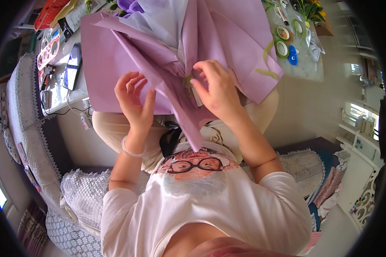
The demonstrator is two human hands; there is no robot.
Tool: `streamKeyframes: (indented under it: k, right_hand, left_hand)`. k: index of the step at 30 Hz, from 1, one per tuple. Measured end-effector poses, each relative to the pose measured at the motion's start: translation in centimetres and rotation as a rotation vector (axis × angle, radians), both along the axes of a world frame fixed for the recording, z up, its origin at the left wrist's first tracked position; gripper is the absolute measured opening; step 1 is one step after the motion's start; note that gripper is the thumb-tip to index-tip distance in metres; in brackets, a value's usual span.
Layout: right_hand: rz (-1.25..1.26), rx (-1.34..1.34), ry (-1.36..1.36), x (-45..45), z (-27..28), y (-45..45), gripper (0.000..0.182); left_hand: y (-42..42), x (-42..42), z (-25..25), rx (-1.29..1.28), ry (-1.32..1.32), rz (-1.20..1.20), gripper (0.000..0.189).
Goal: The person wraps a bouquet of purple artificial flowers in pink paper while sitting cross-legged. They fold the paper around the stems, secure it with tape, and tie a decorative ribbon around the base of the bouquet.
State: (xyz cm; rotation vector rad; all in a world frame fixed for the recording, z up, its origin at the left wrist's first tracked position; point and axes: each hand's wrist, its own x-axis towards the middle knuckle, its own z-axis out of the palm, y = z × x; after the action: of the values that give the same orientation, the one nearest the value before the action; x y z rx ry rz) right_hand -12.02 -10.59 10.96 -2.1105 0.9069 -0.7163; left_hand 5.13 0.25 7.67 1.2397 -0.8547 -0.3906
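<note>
A bouquet wrap of mauve paper spreads over the table edge and my lap. Within it, white tissue-like paper is gathered to a narrow neck, with purple flowers at the top left. Green stems or ties show at the neck. My right hand is beside that neck, thumb and fingers apart, with nothing seen between them. To the left, my left hand is raised with spread, curled fingers, its thumb close to a long paper fold that points down toward my shirt. Whether the thumb touches it is unclear.
Rolls of green tape and a blue plastic tool lie on the table at right. Green strips rest on the paper's right side. At left are a phone and a cable. Couches with quilted covers stand behind and left.
</note>
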Motion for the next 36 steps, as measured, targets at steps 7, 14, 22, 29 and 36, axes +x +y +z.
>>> streamKeyframes:
  k: [7,14,22,29,36]
  right_hand:
    - [0.015,-0.042,-0.064,1.3,-1.8,0.6,0.012]
    - [0.107,-0.149,-0.069,1.4,-2.2,-0.3,0.019]
    - [0.256,0.997,-0.234,-1.7,-0.2,-4.7,0.041]
    - [0.415,0.808,-0.078,-1.5,0.7,-6.0,0.039]
    - [0.331,0.624,-0.066,-0.8,-0.8,-5.9,0.026]
  left_hand:
    - [1.5,0.0,-0.2,0.334,0.818,-0.314,0.039]
    - [-0.2,-2.2,-2.4,0.245,0.203,-0.224,0.022]
    - [-1.6,-2.4,0.5,0.312,-0.617,-0.163,0.03]
    - [-1.4,-1.7,1.5,0.387,-0.781,-0.262,0.04]
    - [-1.5,-0.9,2.1,0.388,-0.743,-0.308,0.043]
